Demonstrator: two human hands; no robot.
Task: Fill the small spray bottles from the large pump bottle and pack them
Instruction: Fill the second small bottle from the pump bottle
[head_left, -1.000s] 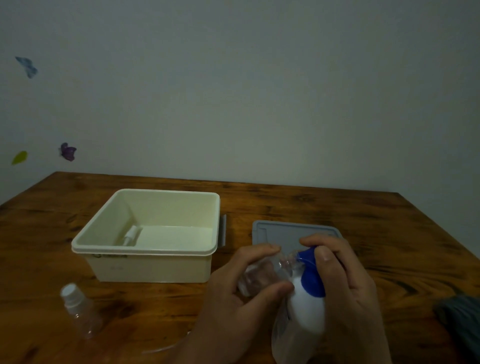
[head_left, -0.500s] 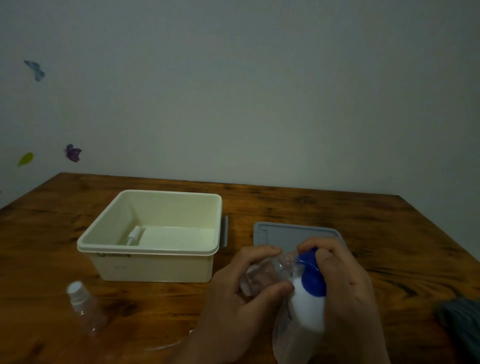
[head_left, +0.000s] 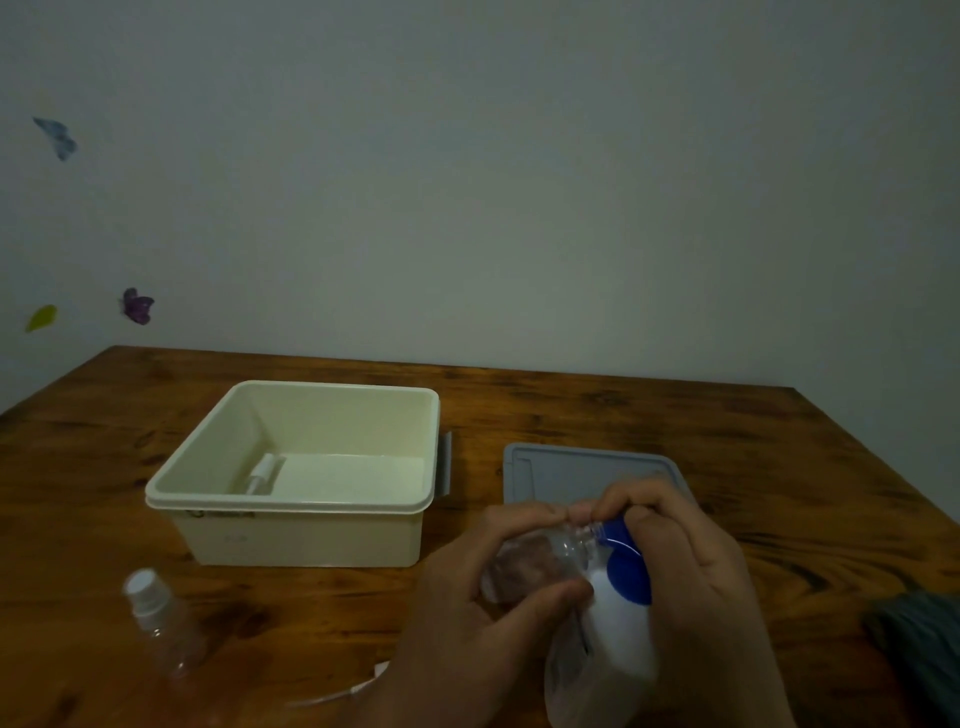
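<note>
My left hand (head_left: 467, 618) grips a small clear bottle (head_left: 535, 561), tilted so that its open neck meets the blue pump nozzle. My right hand (head_left: 696, 577) curls over the blue pump head (head_left: 626, 564) of the large white pump bottle (head_left: 608, 654), which stands near the table's front edge. A second small clear bottle (head_left: 161, 618) with a white cap stands on the table at the front left. Another small spray bottle (head_left: 265, 473) lies inside the cream box (head_left: 291, 501).
A grey lid (head_left: 561, 470) lies flat right of the box, behind my hands. A thin white tube (head_left: 337, 693) lies on the wooden table (head_left: 779, 493) near my left wrist. Dark cloth (head_left: 919, 649) sits at the right edge.
My right fingers have risen a little on the pump head, and the small bottle's neck stays at the nozzle. The view has shifted slightly.
</note>
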